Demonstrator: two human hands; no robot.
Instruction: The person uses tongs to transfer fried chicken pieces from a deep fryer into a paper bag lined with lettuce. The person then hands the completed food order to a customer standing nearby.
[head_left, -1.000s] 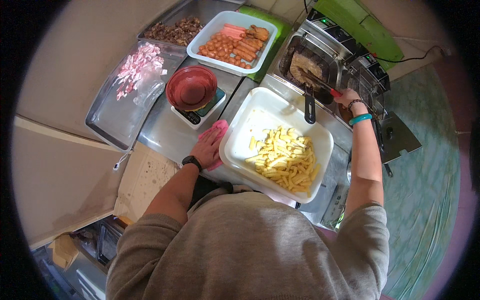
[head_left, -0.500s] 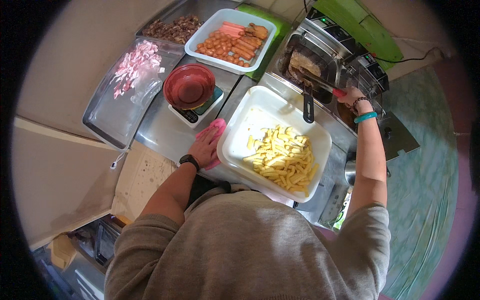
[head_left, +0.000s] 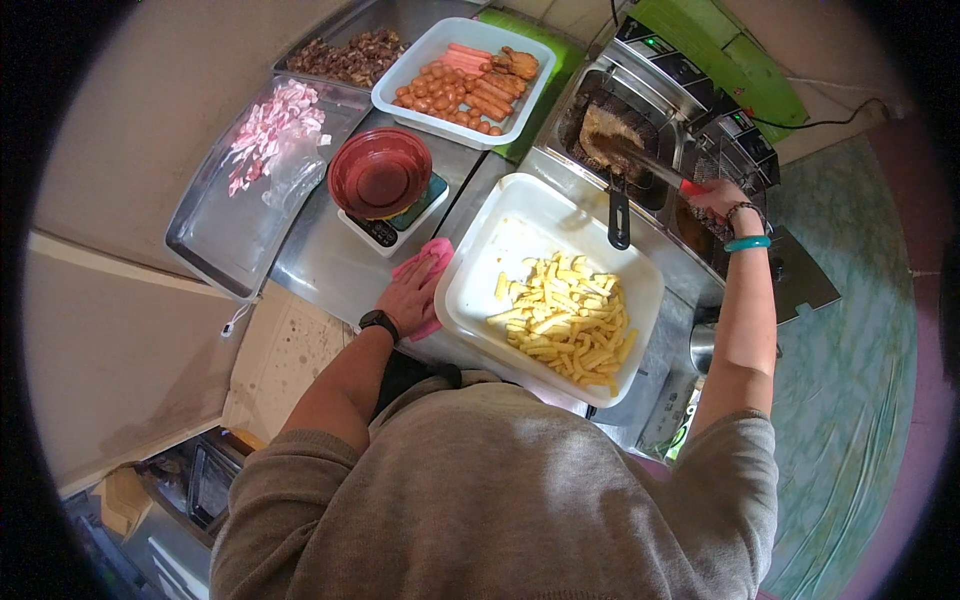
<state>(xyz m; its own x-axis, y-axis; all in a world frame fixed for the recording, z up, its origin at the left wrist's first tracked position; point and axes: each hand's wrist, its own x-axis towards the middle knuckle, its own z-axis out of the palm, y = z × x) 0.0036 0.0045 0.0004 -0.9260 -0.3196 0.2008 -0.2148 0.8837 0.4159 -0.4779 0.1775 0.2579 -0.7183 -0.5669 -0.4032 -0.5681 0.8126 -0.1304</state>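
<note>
My left hand [head_left: 408, 298] lies flat on a folded pink cloth [head_left: 438, 254] at the table's edge, its fingers stretched out. At the right, my right hand [head_left: 720, 202] is closed round the red grip of a pair of tongs [head_left: 652, 168]. The tongs reach into the left well of a deep fryer [head_left: 543, 170], their tips at a browned, flat piece of food [head_left: 612, 128]; whether they pinch it I cannot tell. A black basket handle [head_left: 619, 218] juts from that well over a white tub [head_left: 468, 225] with pale cut fries [head_left: 570, 325].
A red bowl [head_left: 380, 175] stands on a small scale [head_left: 377, 233] left of the tub. Behind it is a white tray [head_left: 548, 62] of sausages. Metal trays with sliced pink meat [head_left: 275, 130] and dark meat [head_left: 350, 58] line the left. The fryer's second well [head_left: 725, 160] lies beyond my right hand.
My right hand has shifted slightly right with the tongs, and their tips have moved a little in the fryer. My left hand stays on the cloth.
</note>
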